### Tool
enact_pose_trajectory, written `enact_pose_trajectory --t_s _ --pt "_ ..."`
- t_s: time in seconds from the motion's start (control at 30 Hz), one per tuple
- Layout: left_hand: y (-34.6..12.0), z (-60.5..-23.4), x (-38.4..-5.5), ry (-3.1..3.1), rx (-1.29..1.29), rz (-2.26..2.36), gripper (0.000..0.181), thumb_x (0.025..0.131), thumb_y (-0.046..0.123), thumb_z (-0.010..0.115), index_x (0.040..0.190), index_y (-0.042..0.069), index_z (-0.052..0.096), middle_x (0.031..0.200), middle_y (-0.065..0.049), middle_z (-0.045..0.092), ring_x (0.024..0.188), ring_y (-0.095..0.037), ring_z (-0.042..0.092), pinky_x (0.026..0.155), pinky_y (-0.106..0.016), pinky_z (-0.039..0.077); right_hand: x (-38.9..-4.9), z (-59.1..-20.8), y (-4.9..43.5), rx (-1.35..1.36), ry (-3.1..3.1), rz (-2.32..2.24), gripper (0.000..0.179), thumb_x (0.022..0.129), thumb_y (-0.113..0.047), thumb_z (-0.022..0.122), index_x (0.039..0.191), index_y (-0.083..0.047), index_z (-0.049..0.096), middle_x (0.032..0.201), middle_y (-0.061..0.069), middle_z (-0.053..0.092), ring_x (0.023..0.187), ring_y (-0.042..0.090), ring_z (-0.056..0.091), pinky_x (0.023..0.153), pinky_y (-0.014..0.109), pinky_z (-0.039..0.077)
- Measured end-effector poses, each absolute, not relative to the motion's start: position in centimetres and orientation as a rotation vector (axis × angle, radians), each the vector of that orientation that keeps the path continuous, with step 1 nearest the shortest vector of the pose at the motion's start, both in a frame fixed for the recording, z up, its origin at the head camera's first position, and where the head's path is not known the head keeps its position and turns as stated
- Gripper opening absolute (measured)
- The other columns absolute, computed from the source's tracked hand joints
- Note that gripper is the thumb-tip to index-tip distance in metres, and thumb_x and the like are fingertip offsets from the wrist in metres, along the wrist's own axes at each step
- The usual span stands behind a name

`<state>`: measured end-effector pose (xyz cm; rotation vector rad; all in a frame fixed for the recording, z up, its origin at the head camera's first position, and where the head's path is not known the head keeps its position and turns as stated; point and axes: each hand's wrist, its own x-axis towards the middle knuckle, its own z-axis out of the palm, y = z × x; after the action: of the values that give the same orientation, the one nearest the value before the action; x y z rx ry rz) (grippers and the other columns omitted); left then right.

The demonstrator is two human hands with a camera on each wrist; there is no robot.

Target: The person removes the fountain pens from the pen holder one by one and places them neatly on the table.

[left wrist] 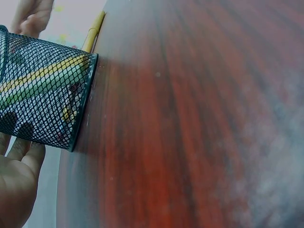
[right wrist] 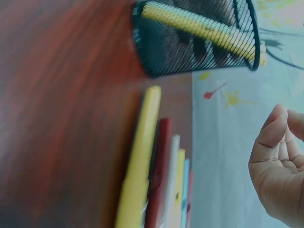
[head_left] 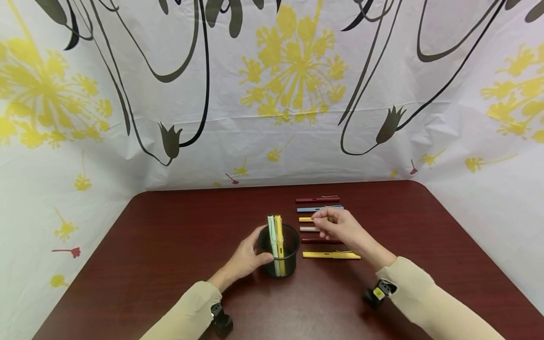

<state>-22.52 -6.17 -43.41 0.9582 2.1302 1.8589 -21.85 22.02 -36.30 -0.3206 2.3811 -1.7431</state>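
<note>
My left hand (head_left: 244, 257) grips a black mesh pen cup (head_left: 293, 245), its thumb at the near rim and its fingers around the side. A mint-green pen (head_left: 272, 236) and a yellow pen (head_left: 279, 231) stand in the cup. My right hand (head_left: 337, 224) hovers over a row of pens, its fingers curled and thumb against index finger; the right wrist view shows nothing between them. Under and beside it lie a yellow pen (head_left: 331, 255), a dark red pen (head_left: 318, 241), a pale pen (head_left: 309, 229), another yellow pen (head_left: 304, 219) and a blue pen (head_left: 310, 209).
Another dark red pen (head_left: 316, 200) lies farthest back in the row. All this is on a dark red-brown wooden table (head_left: 178, 236). Behind its far edge hangs a white cloth (head_left: 238, 141) with yellow and grey plant prints.
</note>
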Motion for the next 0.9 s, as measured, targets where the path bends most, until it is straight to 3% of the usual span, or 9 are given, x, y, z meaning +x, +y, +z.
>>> enact_pose_trajectory --t_s 0.17,0.4,0.6,0.9 --pt "-6.2 -43.4 -22.5 2.136 0.965 1.86 0.079 0.08 0.043 0.072 0.141 0.005 0.038 0.133 -0.017 0.05 0.119 -0.029 0.049 0.093 -0.023 0.043 -23.2 -35.4 19.9 -0.415 2.372 -1.712 0.026 0.094 -0.016 0.057 0.114 0.001 0.058 0.083 0.005 0.057 0.07 0.017 0.054 0.064 0.029 0.05" --pt "-6.2 -43.6 -22.6 2.176 0.966 1.837 0.079 0.08 0.044 0.072 0.14 0.005 0.039 0.132 -0.016 0.051 0.117 -0.025 0.05 0.093 -0.024 0.043 -25.1 -35.2 18.2 -0.592 2.315 -1.615 0.03 0.095 -0.016 0.057 0.12 0.001 0.058 0.087 0.009 0.057 0.072 0.018 0.052 0.065 0.03 0.047" --pt "-6.1 -43.6 -22.6 2.15 0.967 1.862 0.076 0.081 0.039 0.073 0.14 0.004 0.039 0.133 -0.016 0.051 0.117 -0.026 0.05 0.094 -0.023 0.042 -26.2 -35.1 17.2 -0.632 2.19 -1.584 0.03 0.093 -0.017 0.06 0.12 -0.004 0.059 0.096 0.006 0.059 0.084 0.016 0.056 0.074 0.033 0.05" --pt "-6.2 -43.6 -22.6 2.125 0.974 1.878 0.078 0.081 0.042 0.072 0.14 0.004 0.039 0.133 -0.016 0.05 0.117 -0.025 0.05 0.094 -0.023 0.042 -26.7 -35.1 16.6 -0.687 2.093 -1.541 0.029 0.094 -0.015 0.058 0.121 -0.004 0.059 0.106 0.005 0.063 0.08 0.014 0.055 0.068 0.034 0.048"
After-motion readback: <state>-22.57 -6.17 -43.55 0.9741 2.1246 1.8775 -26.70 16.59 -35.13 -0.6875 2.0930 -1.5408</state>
